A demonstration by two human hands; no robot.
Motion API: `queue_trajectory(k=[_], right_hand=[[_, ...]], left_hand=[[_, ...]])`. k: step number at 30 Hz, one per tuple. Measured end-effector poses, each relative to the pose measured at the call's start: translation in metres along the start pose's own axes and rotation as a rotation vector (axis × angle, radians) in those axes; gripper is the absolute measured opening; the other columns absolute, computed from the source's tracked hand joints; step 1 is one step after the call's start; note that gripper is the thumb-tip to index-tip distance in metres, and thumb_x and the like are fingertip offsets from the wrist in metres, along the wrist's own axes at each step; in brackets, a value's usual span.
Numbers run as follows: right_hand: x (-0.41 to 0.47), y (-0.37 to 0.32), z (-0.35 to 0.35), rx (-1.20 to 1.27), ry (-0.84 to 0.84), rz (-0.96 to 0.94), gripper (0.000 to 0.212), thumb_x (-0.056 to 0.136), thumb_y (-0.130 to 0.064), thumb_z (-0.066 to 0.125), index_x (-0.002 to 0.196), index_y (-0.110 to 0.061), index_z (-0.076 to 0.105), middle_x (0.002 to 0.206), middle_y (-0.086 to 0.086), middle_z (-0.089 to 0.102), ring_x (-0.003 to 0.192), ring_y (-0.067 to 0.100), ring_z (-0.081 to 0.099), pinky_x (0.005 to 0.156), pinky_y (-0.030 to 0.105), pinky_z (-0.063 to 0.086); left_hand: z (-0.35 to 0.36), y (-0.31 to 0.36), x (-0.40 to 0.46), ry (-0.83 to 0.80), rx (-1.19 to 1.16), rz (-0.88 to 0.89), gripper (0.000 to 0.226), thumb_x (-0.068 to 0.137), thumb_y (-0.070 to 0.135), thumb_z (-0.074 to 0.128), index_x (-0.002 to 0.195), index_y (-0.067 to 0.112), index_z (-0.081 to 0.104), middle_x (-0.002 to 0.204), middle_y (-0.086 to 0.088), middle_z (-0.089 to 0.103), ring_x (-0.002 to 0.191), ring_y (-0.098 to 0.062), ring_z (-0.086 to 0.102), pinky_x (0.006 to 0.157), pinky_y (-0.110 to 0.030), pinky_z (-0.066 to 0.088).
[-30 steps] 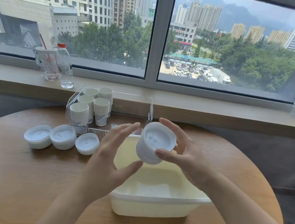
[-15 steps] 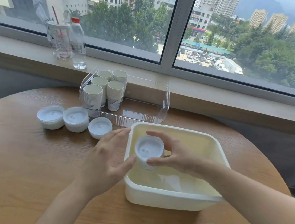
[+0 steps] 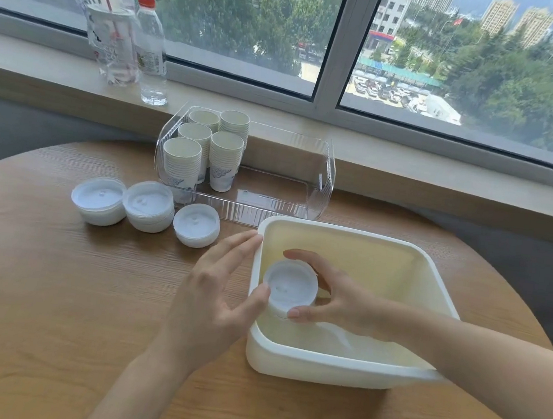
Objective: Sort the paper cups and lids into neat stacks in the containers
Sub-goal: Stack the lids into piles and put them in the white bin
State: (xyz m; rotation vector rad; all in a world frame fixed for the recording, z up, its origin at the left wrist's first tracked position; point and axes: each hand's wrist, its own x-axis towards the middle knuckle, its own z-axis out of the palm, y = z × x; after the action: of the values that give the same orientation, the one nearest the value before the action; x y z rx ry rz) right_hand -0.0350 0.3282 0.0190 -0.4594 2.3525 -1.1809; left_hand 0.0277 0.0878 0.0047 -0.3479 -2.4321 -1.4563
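Round wooden table below a city window: the right hand grips a white plastic lid stack between thumb and fingers, low inside the cream plastic tub. Fingers straight, the left hand touches its nine-o'clock side. Three more lid stacks sit at ten o'clock, paper cup stacks in the clear bin at twelve.

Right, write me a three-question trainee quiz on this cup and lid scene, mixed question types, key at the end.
1. True or false: the right hand holds a white plastic lid stack inside the cream plastic tub.
2. How many lid stacks stand on the round wooden table?
3. The paper cup stacks stand in: A) the tub B) the clear plastic bin C) the windowsill.

Key: 1 true; 2 three; 3 B.
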Motion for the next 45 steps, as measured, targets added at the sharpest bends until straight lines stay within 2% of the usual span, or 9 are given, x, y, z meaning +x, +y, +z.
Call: queue_trajectory(k=[5, 11, 18, 21, 25, 33, 38, 43, 45], right_hand=[[-0.002, 0.004, -0.006, -0.108, 0.007, 0.036, 0.088, 0.084, -0.039, 0.088, 0.151, -0.06, 0.034, 0.152, -0.029, 0.042, 0.141, -0.003, 0.044, 0.119, 0.023, 0.038], [-0.007, 0.0, -0.008, -0.101, -0.021, 0.066, 0.091, 0.079, -0.064, 0.082, 0.146, -0.077, 0.022, 0.161, -0.022, 0.036, 0.144, 0.007, 0.045, 0.122, 0.035, 0.037], [-0.016, -0.005, -0.014, -0.12, -0.05, 0.109, 0.089, 0.092, -0.034, 0.081, 0.155, -0.062, 0.024, 0.149, -0.021, 0.046, 0.112, -0.001, 0.07, 0.104, 0.017, 0.05], [-0.015, -0.007, -0.012, -0.167, -0.018, 0.115, 0.091, 0.093, -0.026, 0.081, 0.157, -0.057, 0.025, 0.146, -0.016, 0.051, 0.108, 0.008, 0.074, 0.108, 0.03, 0.051], [-0.007, -0.009, -0.008, -0.183, 0.026, 0.098, 0.091, 0.091, -0.02, 0.082, 0.157, -0.054, 0.029, 0.143, -0.011, 0.053, 0.103, 0.016, 0.076, 0.102, 0.043, 0.057], [0.004, -0.007, -0.004, -0.225, 0.061, 0.063, 0.096, 0.086, -0.027, 0.087, 0.158, -0.054, 0.028, 0.144, -0.012, 0.054, 0.1, 0.011, 0.076, 0.097, 0.041, 0.06], [-0.011, -0.025, -0.022, -0.57, 0.099, 0.052, 0.106, 0.071, -0.063, 0.087, 0.157, -0.058, 0.025, 0.138, -0.022, 0.052, 0.116, 0.004, 0.063, 0.103, 0.032, 0.052], [-0.016, -0.07, -0.049, -0.529, 0.303, -0.163, 0.067, 0.074, -0.068, 0.078, 0.135, -0.049, 0.059, 0.12, -0.026, 0.064, 0.11, -0.007, 0.06, 0.093, 0.026, 0.054], [-0.005, -0.093, -0.053, -0.518, 0.32, -0.246, 0.059, 0.08, -0.066, 0.074, 0.134, -0.047, 0.061, 0.118, -0.026, 0.066, 0.109, -0.009, 0.059, 0.093, 0.017, 0.05]], left_hand=[[0.0, 0.0, 0.0, 0.001, -0.018, 0.001, 0.067, 0.088, 0.052, 0.058, 0.151, 0.027, 0.057, 0.153, 0.028, 0.048, 0.146, 0.0, 0.043, 0.114, -0.043, 0.047], [-0.001, 0.003, 0.003, -0.011, -0.006, 0.004, 0.069, 0.086, 0.052, 0.057, 0.15, 0.026, 0.058, 0.151, 0.027, 0.05, 0.144, 0.002, 0.044, 0.114, -0.042, 0.047], [-0.001, 0.002, 0.003, -0.017, 0.0, 0.009, 0.068, 0.086, 0.052, 0.057, 0.149, 0.025, 0.059, 0.149, 0.027, 0.051, 0.142, 0.001, 0.046, 0.111, -0.042, 0.049], [0.0, 0.001, 0.004, -0.012, -0.007, 0.005, 0.068, 0.086, 0.052, 0.058, 0.149, 0.025, 0.059, 0.15, 0.027, 0.051, 0.143, 0.0, 0.046, 0.111, -0.042, 0.049], [0.001, 0.001, 0.004, -0.004, -0.009, 0.011, 0.068, 0.085, 0.051, 0.058, 0.148, 0.023, 0.06, 0.149, 0.026, 0.052, 0.142, 0.001, 0.047, 0.11, -0.041, 0.05], [0.003, -0.001, 0.005, 0.012, -0.009, 0.009, 0.067, 0.088, 0.052, 0.058, 0.149, 0.024, 0.059, 0.15, 0.026, 0.052, 0.143, 0.004, 0.045, 0.113, -0.039, 0.048], [-0.004, -0.006, 0.005, 0.033, 0.034, 0.025, 0.062, 0.096, 0.064, 0.055, 0.15, 0.034, 0.057, 0.151, 0.029, 0.051, 0.144, 0.004, 0.044, 0.112, -0.038, 0.049], [-0.025, -0.029, 0.007, 0.158, 0.079, -0.049, 0.06, 0.093, 0.065, 0.058, 0.145, 0.035, 0.059, 0.14, 0.024, 0.059, 0.128, 0.002, 0.056, 0.097, -0.026, 0.054], [-0.032, -0.044, 0.012, 0.206, 0.122, -0.1, 0.058, 0.094, 0.056, 0.066, 0.146, 0.032, 0.059, 0.138, 0.019, 0.061, 0.126, -0.001, 0.057, 0.099, -0.033, 0.056]])
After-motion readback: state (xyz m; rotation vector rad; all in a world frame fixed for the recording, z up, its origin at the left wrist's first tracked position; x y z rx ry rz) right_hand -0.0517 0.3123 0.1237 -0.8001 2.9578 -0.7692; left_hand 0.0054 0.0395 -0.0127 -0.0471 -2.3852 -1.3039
